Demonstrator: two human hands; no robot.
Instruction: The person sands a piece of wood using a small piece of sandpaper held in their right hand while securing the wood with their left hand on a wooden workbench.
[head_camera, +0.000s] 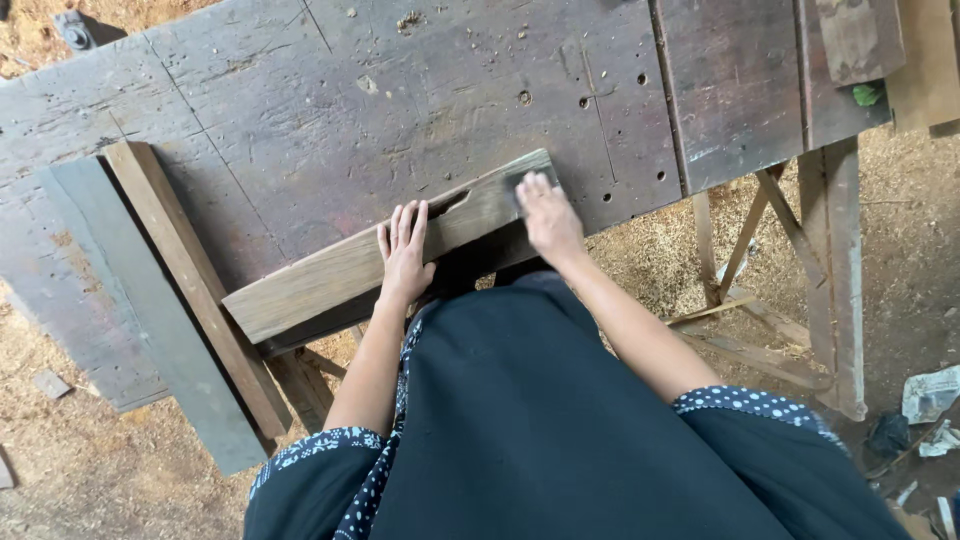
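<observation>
Resting flat across the counter (300, 90) edge, the weathered plank (330, 280) looks stiff, heavy, splintery; left hand (404, 255) presses it, fingers spread; right hand (548, 222), at three o'clock, clamps a sanding pad (528, 180).

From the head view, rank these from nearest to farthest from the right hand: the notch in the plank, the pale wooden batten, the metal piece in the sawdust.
Measured from the right hand:
1. Notch, just left of it in the plank.
2. Pale wooden batten, far left on the workbench.
3. Metal piece, top left corner.
</observation>
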